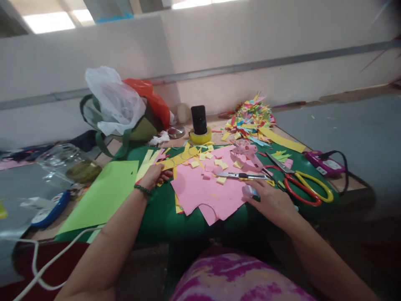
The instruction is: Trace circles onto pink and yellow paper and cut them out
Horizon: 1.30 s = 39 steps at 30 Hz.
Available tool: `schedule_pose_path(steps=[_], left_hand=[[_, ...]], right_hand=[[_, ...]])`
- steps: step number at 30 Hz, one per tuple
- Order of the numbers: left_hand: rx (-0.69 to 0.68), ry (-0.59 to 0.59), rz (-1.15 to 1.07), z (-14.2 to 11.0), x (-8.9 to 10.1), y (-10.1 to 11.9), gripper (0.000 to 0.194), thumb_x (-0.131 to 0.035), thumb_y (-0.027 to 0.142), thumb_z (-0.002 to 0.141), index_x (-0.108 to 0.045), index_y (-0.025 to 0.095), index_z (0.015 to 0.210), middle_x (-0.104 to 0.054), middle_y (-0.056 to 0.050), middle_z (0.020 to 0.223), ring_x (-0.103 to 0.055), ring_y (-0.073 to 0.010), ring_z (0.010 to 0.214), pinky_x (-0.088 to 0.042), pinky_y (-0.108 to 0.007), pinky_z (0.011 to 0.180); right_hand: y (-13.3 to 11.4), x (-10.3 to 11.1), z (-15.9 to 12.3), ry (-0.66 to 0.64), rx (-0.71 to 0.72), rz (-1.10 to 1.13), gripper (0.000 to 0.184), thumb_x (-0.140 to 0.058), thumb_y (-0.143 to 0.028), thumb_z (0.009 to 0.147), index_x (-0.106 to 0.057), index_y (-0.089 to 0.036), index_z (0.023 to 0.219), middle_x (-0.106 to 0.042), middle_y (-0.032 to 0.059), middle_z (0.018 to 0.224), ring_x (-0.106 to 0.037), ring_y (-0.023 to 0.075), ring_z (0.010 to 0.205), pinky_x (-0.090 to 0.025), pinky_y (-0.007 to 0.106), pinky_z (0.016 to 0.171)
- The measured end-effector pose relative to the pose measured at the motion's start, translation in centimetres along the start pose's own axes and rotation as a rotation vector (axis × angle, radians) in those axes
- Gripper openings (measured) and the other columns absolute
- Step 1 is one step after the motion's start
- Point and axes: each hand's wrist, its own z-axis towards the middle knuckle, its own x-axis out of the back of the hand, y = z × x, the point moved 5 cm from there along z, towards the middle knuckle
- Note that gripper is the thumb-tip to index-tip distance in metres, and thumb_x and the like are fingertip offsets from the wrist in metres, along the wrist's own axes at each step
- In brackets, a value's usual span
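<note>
My left hand (pixel 154 174) lies at the left edge of the pink paper, its fingers pinched on a yellow paper strip (pixel 175 160). My right hand (pixel 270 200) rests at the pink paper's right edge, fingers curled round a small white and blue object (pixel 250 191), perhaps a glue stick. The pink paper sheet (pixel 206 192) lies on a green mat (pixel 163 217) and carries several small yellow and pink squares. A craft knife (pixel 241 176) lies just above my right hand. A pink glue gun (pixel 247 152) stands behind it.
Red-and-yellow scissors (pixel 305 186) lie to the right, beside a pink device with a black cable (pixel 324 165). A light green sheet (pixel 103 194) lies left. At the back are a phone on a yellow tape roll (pixel 199 125), a heap of paper scraps (pixel 250 117) and bags (pixel 122 108).
</note>
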Motion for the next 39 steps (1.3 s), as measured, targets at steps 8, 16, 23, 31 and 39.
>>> schedule_pose_path(steps=[8,16,23,31,39], left_hand=[[0.028,0.024,-0.196,-1.3,0.9,0.0,0.029,-0.057,0.034,0.092,-0.058,0.016,0.115,-0.063,-0.007,0.108,-0.064,-0.0172,0.087,-0.056,-0.035,0.074],[-0.132,0.030,-0.368,-4.0,1.2,1.3,0.020,-0.042,0.007,0.090,-0.062,0.008,0.091,-0.072,-0.012,0.089,-0.069,-0.0113,0.067,-0.056,-0.017,0.056],[-0.189,0.137,-0.175,-4.5,2.0,0.9,0.032,-0.053,0.009,0.083,-0.057,0.007,0.114,-0.071,-0.016,0.102,-0.071,-0.0194,0.086,-0.057,-0.024,0.065],[-0.803,0.395,0.833,-10.5,0.4,1.8,0.051,-0.058,0.039,0.081,-0.059,0.012,0.124,-0.047,-0.024,0.142,-0.034,-0.0409,0.137,-0.029,-0.059,0.109],[-1.248,0.019,0.886,-14.4,-7.9,-1.7,0.041,-0.042,0.051,0.092,-0.068,0.028,0.113,-0.068,-0.008,0.120,-0.065,-0.0263,0.106,-0.056,-0.040,0.085]], right_hand=[[1.2,-0.8,0.1,-0.007,-0.024,0.115,0.029,-0.056,-0.036,0.089,-0.065,-0.027,0.115,-0.067,0.0032,0.124,-0.071,0.0268,0.093,-0.058,0.035,0.063],[2.1,-1.0,0.0,0.126,-0.001,0.109,0.028,-0.050,-0.035,0.090,-0.067,-0.026,0.110,-0.067,0.0026,0.122,-0.072,0.0243,0.087,-0.056,0.032,0.056],[2.9,0.2,-1.4,0.272,0.067,0.243,0.030,-0.046,-0.039,0.091,-0.068,-0.024,0.106,-0.071,0.0052,0.112,-0.071,0.0244,0.089,-0.057,0.033,0.063],[5.4,4.0,-3.1,0.444,-0.037,0.355,0.030,-0.041,-0.033,0.092,-0.068,-0.023,0.101,-0.074,0.0080,0.094,-0.070,0.0259,0.085,-0.052,0.034,0.069],[11.8,7.1,-2.9,0.521,-0.431,0.206,0.034,-0.051,-0.045,0.088,-0.066,-0.022,0.108,-0.070,0.0039,0.072,-0.066,0.0231,0.067,-0.048,0.031,0.064]])
